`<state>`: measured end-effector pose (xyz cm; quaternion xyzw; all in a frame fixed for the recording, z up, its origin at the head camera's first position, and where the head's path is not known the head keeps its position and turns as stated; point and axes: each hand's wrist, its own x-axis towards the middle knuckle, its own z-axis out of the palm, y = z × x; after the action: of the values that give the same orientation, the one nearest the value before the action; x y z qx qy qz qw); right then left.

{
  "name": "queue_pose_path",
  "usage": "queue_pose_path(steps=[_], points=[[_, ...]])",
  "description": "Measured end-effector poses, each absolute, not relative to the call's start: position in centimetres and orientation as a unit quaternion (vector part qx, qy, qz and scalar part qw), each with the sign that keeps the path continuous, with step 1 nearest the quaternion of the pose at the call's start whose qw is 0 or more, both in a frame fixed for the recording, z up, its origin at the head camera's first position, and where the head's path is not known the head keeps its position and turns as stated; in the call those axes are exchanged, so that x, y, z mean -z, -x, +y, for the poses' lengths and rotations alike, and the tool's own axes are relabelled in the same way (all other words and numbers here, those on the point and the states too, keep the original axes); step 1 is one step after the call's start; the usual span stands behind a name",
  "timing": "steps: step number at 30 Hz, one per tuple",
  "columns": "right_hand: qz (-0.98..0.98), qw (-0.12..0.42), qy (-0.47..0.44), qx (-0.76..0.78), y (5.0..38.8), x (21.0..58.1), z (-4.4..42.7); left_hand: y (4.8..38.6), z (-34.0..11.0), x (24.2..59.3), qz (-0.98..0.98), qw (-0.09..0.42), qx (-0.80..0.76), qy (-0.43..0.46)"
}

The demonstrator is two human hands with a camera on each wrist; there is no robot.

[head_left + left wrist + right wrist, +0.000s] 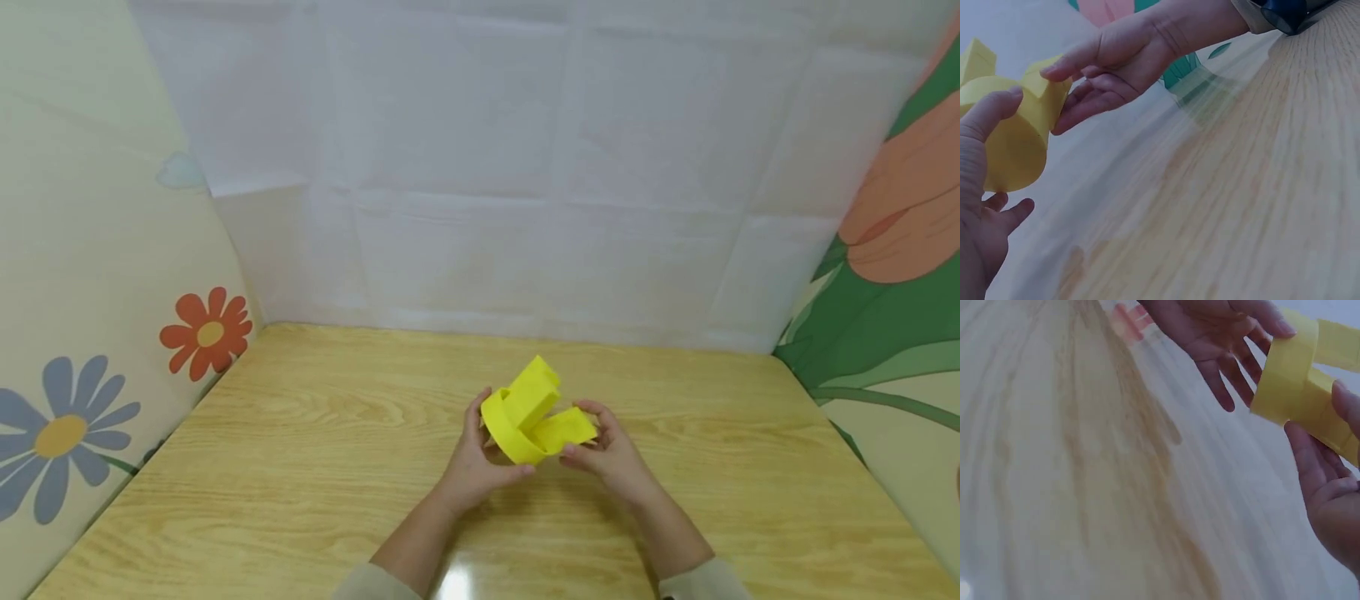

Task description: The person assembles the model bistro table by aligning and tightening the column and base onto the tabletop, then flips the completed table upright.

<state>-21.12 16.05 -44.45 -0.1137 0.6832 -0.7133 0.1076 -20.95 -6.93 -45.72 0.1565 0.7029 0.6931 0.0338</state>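
Note:
A yellow piece shaped like a round band with two folded strips jutting from it (pixel 512 433) is held above the table between both hands. My left hand (pixel 472 471) grips the rounded band, thumb on the near side and fingers round the far side. On the right, my right hand (pixel 618 462) pinches one strip between thumb and fingers. The left wrist view shows the band's smooth outer wall (pixel 1019 150) under the left thumb. In the right wrist view, the right thumb lies over the lower strip (pixel 1322 412), while the other strip (pixel 1338 345) stands free.
A wood-grain table (pixel 300 467) spreads beneath the hands. White creased cloth (pixel 465 167) hangs behind it. Flower-printed panels stand at the left (pixel 90 208) and right (pixel 900 333) edges.

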Motion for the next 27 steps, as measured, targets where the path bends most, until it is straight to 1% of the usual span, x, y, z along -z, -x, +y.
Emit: queue_pose_path(steps=[4,7,8,11,14,16,19,23,27], points=[[0.708,0.123,0.129,0.684,21.3,44.6,16.2,20.9,-6.9,45.2,0.697,0.014,-0.7,-0.152],[0.736,0.096,0.121,0.659,21.3,44.2,16.4,20.9,-7.1,44.8,0.707,0.002,-0.694,-0.136],[0.746,0.073,0.117,0.651,21.2,43.9,16.4,21.0,-7.1,44.7,0.714,-0.004,-0.688,-0.13],[0.771,-0.02,0.104,0.628,21.2,42.9,16.5,21.1,-7.3,44.3,0.745,-0.023,-0.657,-0.115],[0.783,-0.109,0.111,0.602,21.0,41.7,16.2,21.1,-7.4,43.9,0.774,-0.046,-0.62,-0.12],[0.796,-0.134,0.127,0.577,20.7,41.1,15.7,21.1,-7.3,43.7,0.788,-0.057,-0.599,-0.127],[0.821,-0.146,0.168,0.526,20.3,40.5,14.7,21.1,-7.1,43.2,0.807,-0.071,-0.567,-0.147],[0.841,-0.122,0.204,0.486,20.0,40.6,13.6,21.1,-6.9,42.4,0.834,-0.066,-0.519,-0.175],[0.835,-0.095,0.212,0.499,20.2,41.0,13.1,21.3,-6.7,41.7,0.857,-0.056,-0.47,-0.202]])
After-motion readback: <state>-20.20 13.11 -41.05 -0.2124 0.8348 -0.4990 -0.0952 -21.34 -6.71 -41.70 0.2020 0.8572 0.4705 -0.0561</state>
